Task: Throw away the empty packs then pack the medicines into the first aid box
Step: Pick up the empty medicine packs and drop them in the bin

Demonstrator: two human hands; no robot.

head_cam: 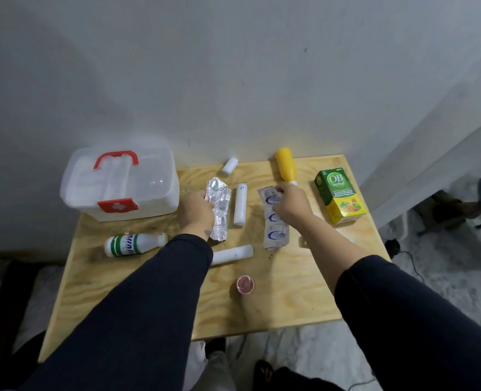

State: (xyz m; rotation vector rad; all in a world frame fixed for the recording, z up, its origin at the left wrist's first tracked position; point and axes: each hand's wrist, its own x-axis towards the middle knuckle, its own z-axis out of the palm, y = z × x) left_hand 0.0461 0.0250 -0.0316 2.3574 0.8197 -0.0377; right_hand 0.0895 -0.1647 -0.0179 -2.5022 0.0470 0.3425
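Observation:
A silver foil blister pack point(220, 207) lies in the middle of the wooden table point(290, 300), and my left hand point(196, 211) grips its left edge. To its right lies a clear strip pack with blue print point(274, 230); my right hand point(291, 204) pinches its far end. The white first aid box point(119, 184), lid shut, red handle on top, stands at the table's back left. Two white tubes point(240, 204) point(232, 254), a small white bottle point(229, 165), a yellow bottle point(285, 164), a green-striped white bottle point(133, 244) and a green-yellow carton point(339, 195) lie around.
A small round red-lidded pot point(245, 284) sits near the table's front. A grey wall rises right behind the table. On the floor at right are a cable and a black plug point(392, 245); dark cloth lies on the floor at left.

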